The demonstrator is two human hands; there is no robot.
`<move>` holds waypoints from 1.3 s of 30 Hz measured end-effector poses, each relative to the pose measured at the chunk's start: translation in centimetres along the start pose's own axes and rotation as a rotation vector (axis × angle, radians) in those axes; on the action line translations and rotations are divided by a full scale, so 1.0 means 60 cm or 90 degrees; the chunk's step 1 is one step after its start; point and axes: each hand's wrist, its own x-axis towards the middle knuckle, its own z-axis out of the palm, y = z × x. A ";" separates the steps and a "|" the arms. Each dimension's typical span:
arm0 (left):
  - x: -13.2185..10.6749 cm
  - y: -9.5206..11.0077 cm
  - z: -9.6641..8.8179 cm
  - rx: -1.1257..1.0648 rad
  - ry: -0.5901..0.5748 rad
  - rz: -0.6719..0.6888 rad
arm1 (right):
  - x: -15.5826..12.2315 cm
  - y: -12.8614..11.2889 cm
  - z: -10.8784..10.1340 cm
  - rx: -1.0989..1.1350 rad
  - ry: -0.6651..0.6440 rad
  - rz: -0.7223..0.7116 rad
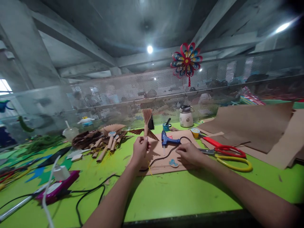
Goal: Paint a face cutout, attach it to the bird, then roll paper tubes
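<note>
My left hand (140,150) is closed round the stem of a pleated brown paper fan (147,117) and holds it upright above a brown cardboard sheet (158,156). My right hand (190,153) rests on that sheet with fingers bent, beside a small round blue-and-white sticker (173,163); whether it grips anything is unclear. A blue glue gun (167,140) stands on the cardboard just beyond my right hand, its black cord (163,155) trailing between my hands.
Red scissors (220,146) and yellow scissors (234,163) lie to the right on the green table (171,196). A pile of finished paper fans (102,139) sits at left, a magenta power strip (58,186) near left, brown paper sheets (256,126) at right, a white pot (186,116) behind.
</note>
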 end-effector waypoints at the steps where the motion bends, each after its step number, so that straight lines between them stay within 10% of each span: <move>1: -0.002 0.003 0.000 -0.007 -0.004 0.000 | 0.003 0.002 -0.006 -0.004 0.032 0.008; 9: -0.017 0.017 0.007 -0.044 -0.049 -0.013 | 0.028 0.059 -0.035 -0.134 0.214 0.001; 17: -0.029 0.038 0.023 -0.096 -0.066 -0.023 | 0.027 0.066 -0.019 -0.183 0.164 -0.025; 29: -0.079 0.057 0.039 -0.283 -0.129 -0.042 | 0.071 -0.029 -0.036 -0.268 0.074 -0.044; 39: -0.090 0.061 0.023 -0.348 -0.137 -0.067 | 0.096 0.002 0.019 -0.379 0.007 0.015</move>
